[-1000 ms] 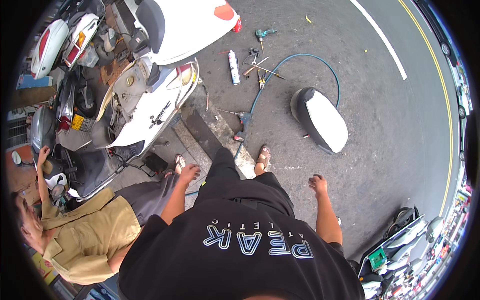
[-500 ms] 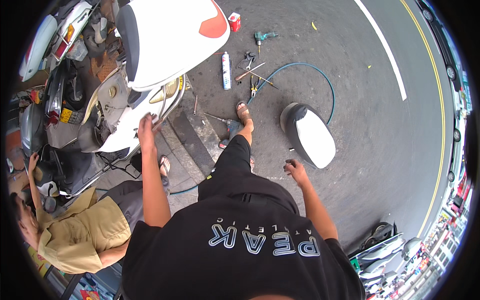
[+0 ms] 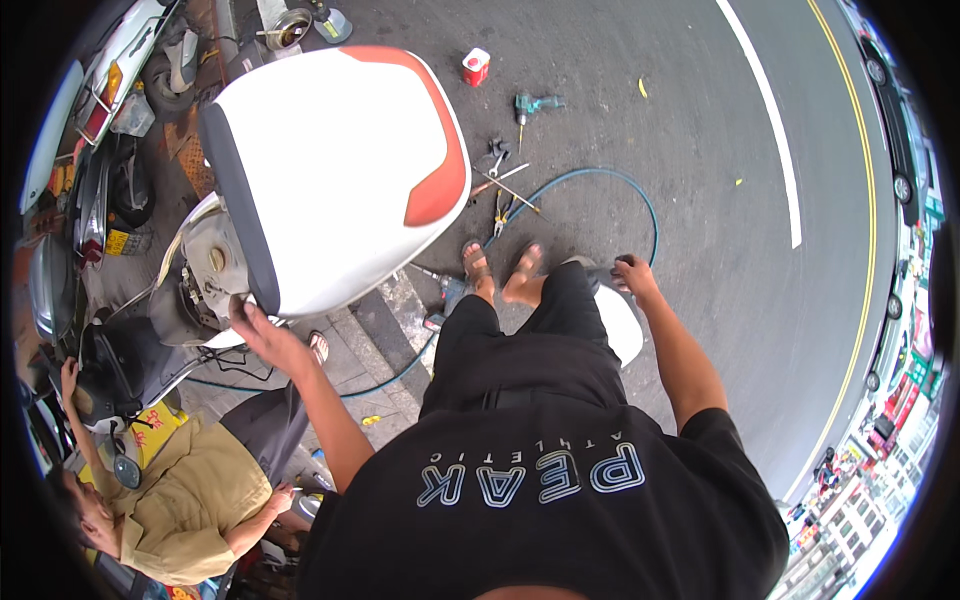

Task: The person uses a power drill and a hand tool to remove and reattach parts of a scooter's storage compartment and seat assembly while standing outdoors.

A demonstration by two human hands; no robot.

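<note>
My left hand (image 3: 265, 338) reaches to the scooter body (image 3: 212, 255), its fingers stretched by the lower corner of a large white top box (image 3: 340, 165) with a red-orange panel and dark grey edge. Whether the fingertips touch the box or the scooter part beside it, I cannot tell. My right hand (image 3: 632, 276) hangs with loosely bent fingers, nothing visible in it. Below it is a rounded thing with a white top (image 3: 620, 325) and dark sides, partly hidden by my leg. It looks like a seat or a helmet.
On the asphalt lie a teal cordless drill (image 3: 535, 106), a red-and-white can (image 3: 476, 67), pliers (image 3: 501, 215) and a blue hose (image 3: 625, 178). Another drill (image 3: 447, 292) lies by my feet. A person in a tan shirt (image 3: 190, 490) sits at left beside parked scooters.
My view has shifted, and the top box now covers the rear rack. My left hand has moved toward the box's lower corner. My right hand has come over the white-topped thing.
</note>
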